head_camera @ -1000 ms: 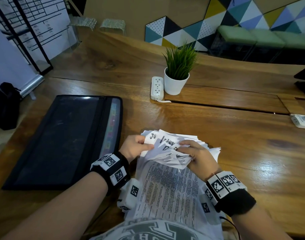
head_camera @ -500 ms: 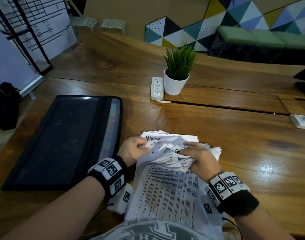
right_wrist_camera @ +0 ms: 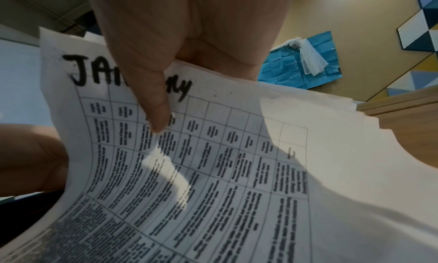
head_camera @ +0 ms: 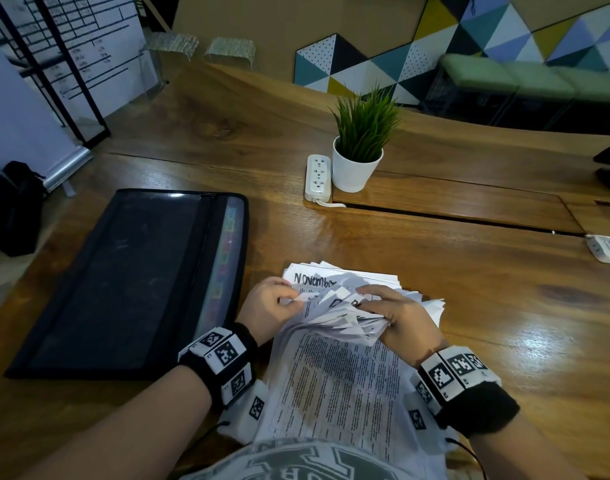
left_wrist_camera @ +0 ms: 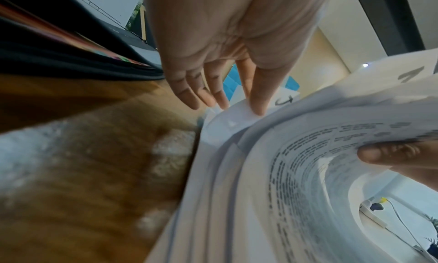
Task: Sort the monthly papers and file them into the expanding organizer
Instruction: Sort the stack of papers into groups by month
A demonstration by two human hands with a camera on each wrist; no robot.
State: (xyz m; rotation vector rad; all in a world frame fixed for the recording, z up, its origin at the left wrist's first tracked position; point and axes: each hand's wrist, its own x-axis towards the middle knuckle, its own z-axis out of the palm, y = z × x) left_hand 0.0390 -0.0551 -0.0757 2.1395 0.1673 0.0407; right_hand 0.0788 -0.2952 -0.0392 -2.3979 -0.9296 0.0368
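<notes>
A stack of printed monthly papers (head_camera: 334, 382) lies on the wooden table in front of me. My right hand (head_camera: 386, 311) grips a bundle of sheets bent back at their top edge; its thumb (right_wrist_camera: 154, 102) presses on a sheet headed "January" (right_wrist_camera: 237, 164). My left hand (head_camera: 279, 303) pinches the corner of one sheet (left_wrist_camera: 234, 115) at the bundle's left side. Beyond the hands a sheet marked "November" (head_camera: 314, 279) lies flat and exposed. The black expanding organizer (head_camera: 123, 278) lies to the left, with coloured tabs (head_camera: 224, 258) showing along its right edge.
A white pot with a green plant (head_camera: 357, 168) and a white power strip (head_camera: 318, 178) stand further back at the centre. Another white object (head_camera: 608, 247) lies at the right edge. A slot (head_camera: 452, 216) runs across the table (head_camera: 504, 306).
My left hand has leafed through sheet corners and moved slightly left. The bundle has come lower, and the "November" sheet now shows at the far end.
</notes>
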